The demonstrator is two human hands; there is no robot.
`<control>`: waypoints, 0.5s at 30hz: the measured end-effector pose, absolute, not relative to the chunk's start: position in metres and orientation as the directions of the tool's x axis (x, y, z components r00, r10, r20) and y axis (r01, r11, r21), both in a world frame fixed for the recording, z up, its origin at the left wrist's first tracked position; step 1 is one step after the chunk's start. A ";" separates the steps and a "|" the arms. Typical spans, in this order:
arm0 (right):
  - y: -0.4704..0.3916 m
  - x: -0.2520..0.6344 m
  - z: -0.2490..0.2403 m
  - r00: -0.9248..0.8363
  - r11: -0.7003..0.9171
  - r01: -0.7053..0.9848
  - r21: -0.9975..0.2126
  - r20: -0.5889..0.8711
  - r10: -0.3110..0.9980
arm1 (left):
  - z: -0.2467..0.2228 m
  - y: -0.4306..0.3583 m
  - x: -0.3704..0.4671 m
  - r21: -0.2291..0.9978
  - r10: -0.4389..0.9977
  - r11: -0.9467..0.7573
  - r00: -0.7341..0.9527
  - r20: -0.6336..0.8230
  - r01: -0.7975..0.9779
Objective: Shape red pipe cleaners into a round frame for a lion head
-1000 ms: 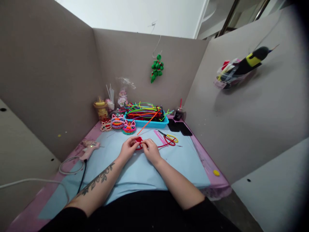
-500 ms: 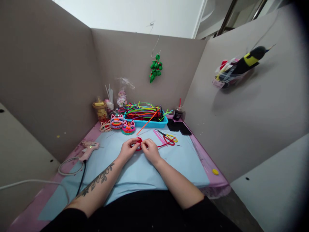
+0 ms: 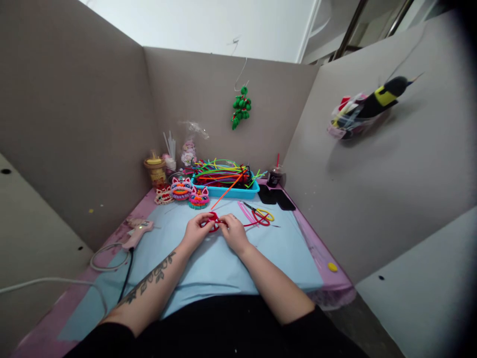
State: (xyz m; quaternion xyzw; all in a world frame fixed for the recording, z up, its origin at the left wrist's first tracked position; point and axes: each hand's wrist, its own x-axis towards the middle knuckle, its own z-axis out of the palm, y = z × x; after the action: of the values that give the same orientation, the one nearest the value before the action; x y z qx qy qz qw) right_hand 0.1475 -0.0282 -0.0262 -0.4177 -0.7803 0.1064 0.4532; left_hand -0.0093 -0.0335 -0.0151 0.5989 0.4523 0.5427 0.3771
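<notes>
Left hand [image 3: 196,229] and right hand [image 3: 234,232] are both pinching the red fuzzy-stem piece [image 3: 213,217] over the blue sheet [image 3: 268,258], now spreading slightly and exposing more of it, so shaping is apparently continuing.

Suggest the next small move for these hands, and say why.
Probably the right hand should bend in more of the red strand: a length extends beyond that hand to the scissors, while the left hand seems to steady the red piece.
</notes>
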 end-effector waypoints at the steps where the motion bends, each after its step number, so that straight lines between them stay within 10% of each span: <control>1: -0.028 0.148 -0.026 -0.244 0.628 0.575 -0.525 0.622 0.744 | -0.016 -0.033 -0.010 0.942 0.951 -0.308 0.005 0.310 0.134; 15: -0.032 0.153 -0.015 -0.205 0.571 0.682 -0.456 0.631 0.748 | -0.018 -0.033 -0.009 0.949 0.957 -0.291 0.055 0.286 0.123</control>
State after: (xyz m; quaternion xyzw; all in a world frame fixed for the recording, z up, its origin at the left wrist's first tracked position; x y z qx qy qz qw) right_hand 0.1526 -0.0319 -0.0152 -0.4614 -0.7751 0.0384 0.4298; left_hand -0.0088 -0.0331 -0.0184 0.6080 0.4438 0.5252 0.3970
